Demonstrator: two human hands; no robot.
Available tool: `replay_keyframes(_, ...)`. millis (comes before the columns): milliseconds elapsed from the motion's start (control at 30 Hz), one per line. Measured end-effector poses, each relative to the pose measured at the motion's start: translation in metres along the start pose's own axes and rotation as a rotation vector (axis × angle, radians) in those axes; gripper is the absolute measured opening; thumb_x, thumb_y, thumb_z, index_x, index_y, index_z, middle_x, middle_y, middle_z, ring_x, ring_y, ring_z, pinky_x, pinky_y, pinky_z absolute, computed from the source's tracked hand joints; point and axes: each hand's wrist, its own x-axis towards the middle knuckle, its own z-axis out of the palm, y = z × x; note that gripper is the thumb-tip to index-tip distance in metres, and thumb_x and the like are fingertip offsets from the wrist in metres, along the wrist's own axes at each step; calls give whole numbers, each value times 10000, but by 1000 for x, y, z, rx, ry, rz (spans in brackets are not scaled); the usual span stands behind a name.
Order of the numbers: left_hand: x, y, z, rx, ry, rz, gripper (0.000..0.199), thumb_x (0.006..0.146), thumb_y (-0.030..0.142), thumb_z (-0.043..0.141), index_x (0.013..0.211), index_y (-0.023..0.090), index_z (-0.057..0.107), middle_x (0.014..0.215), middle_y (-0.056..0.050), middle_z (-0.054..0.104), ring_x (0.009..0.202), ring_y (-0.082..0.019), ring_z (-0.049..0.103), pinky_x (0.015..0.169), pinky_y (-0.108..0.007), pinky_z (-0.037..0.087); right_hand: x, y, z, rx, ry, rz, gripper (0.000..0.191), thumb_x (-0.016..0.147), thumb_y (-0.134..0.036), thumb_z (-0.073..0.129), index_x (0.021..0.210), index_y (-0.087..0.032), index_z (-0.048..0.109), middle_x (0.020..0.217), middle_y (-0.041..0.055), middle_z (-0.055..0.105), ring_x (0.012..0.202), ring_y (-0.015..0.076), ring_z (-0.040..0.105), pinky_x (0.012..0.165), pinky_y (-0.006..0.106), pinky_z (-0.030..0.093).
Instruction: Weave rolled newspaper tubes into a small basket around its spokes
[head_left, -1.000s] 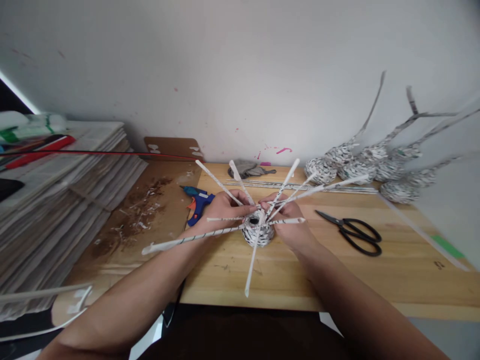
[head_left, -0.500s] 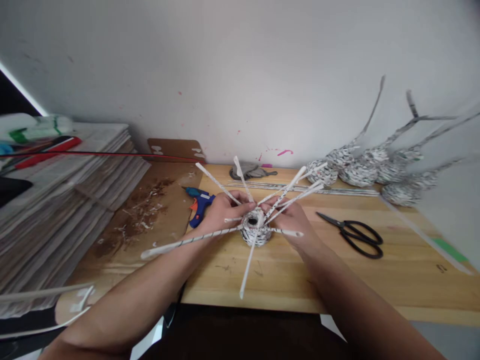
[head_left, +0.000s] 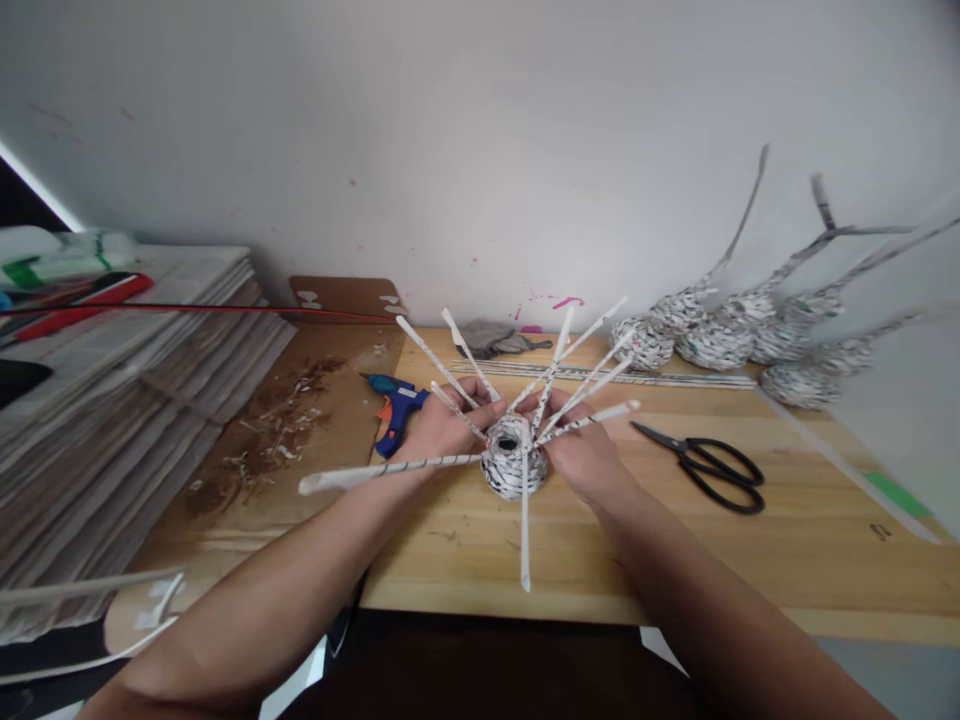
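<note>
A small round basket (head_left: pixel 514 474) woven from rolled newspaper strips sits in front of me on the wooden table, a dark opening at its top. Several paper tubes (head_left: pixel 525 530) stick out from its rim in all directions. My left hand (head_left: pixel 457 420) is closed at the basket's far left side, thumb near the rim. At the far right side my right hand (head_left: pixel 574 440) is closed too, its fingers among the tubes. Both sets of fingertips are partly hidden behind the basket and tubes.
Black scissors (head_left: pixel 701 465) lie at right, a blue glue gun (head_left: pixel 401 415) at left. Behind are a grey cloth (head_left: pixel 499 340) and thin paper tubes (head_left: pixel 675 379). Several woven pieces (head_left: pixel 716 340) stand at the back right. Stacked newspapers (head_left: pixel 187 370) fill the left.
The basket has turned a little, and its tubes point in different directions: the near one has swung right and the right one has risen. Both hands stay around it.
</note>
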Motion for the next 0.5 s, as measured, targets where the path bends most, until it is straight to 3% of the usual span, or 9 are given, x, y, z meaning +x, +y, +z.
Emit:
replay_keyframes(300,-2,0,-2,48,-11,48,260,633,292,831,692,153,619,549,18,627,458,-106,548,469,-226,431,3,13,-1,51,-34,-54,155,684,-305,715,771,-205,635,619,-26,619,563,147,559,565,279,446)
replay_keyframes(500,-9,13,-2,191,169,253,232,666,279,796,666,157,599,625,6,652,553,-109,571,530,-214,444,2,1,-3,18,-1,8,225,723,-388,749,819,-193,691,736,32,720,707,205,665,696,328,522)
